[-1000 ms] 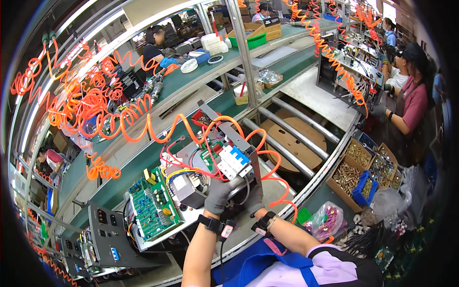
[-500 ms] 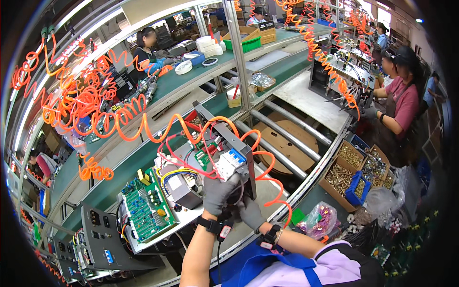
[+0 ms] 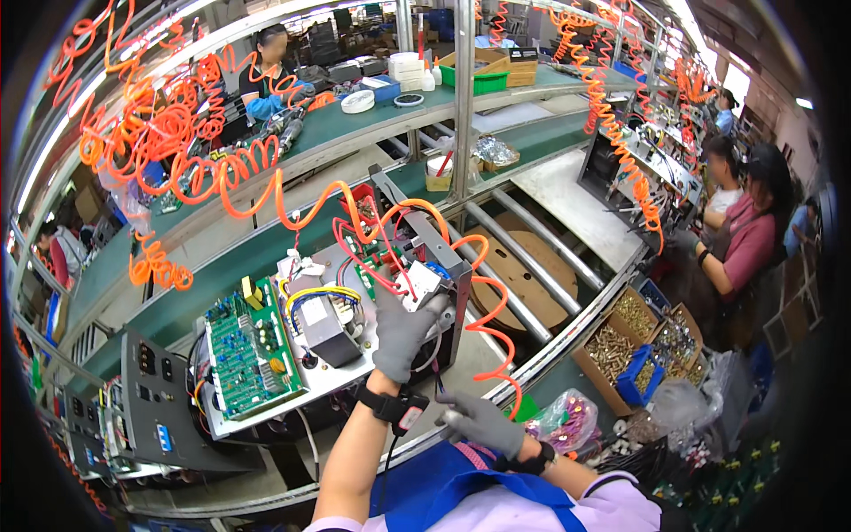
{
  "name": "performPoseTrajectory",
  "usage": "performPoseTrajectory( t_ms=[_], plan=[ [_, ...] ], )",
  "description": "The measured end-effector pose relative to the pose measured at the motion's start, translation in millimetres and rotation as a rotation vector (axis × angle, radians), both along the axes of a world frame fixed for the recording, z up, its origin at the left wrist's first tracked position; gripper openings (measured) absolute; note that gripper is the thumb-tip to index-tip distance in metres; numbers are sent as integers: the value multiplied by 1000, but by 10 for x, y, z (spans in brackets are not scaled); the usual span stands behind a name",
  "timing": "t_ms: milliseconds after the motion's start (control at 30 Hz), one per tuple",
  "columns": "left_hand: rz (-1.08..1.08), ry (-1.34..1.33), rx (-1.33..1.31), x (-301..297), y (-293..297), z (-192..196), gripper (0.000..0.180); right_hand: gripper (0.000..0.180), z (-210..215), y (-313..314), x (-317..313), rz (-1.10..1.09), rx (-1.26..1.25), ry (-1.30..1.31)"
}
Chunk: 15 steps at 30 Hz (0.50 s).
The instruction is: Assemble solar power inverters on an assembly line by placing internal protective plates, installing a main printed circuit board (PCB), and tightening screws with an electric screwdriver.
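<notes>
right hand (image 3: 483,421) first, it's closest to you: clear of the unit, just in front of its right end, fingers part curled. can't tell if there's something small in the fingertips. a thin dark cable (image 3: 441,385) hangs just beyond them; can't tell if you're touching it. i'd check it isn't snagged before that hand goes back in.

left hand (image 3: 401,335): reaching over the chassis base (image 3: 324,376), fingers bent round the near side of the white and blue breaker (image 3: 424,285) and touching it. they hide the contact, so can't tell if you're clamped on it or just bracing. looks like a support grip, so i'd press it square to the dark upright panel (image 3: 460,315) and not pull on the leads.

breaker is on the inner side of that panel, right end of the unit. red wires (image 3: 355,270) crowd its left side; best dressed away from your fingers so nothing gets pinched. transformer (image 3: 332,332) is left of your hand, green circuit board (image 3: 253,350) left of that.

orange coiled hose (image 3: 421,205) loops across the panel top in view, mind it. beyond the panel: steel rollers (image 3: 536,266), then a co-worker in pink (image 3: 753,235) at another unit.
</notes>
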<state>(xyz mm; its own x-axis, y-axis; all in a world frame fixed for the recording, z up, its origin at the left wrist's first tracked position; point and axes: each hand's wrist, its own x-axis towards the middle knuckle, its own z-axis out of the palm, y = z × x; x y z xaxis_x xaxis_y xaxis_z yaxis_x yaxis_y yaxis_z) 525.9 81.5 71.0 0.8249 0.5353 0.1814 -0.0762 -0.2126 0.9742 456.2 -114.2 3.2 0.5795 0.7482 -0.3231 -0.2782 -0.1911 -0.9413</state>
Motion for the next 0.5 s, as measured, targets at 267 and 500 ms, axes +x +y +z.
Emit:
performPoseTrajectory(
  t_ms=[267, 500],
  plan=[
    [39, -124, -286, -582, -163, -88, 81, 39, 522, -638, -227, -281, -41, 123],
    [-250, 120, 215, -1830, 34, -278, 43, 38, 563, -274, -393, 2, 51, 61]
  ],
)
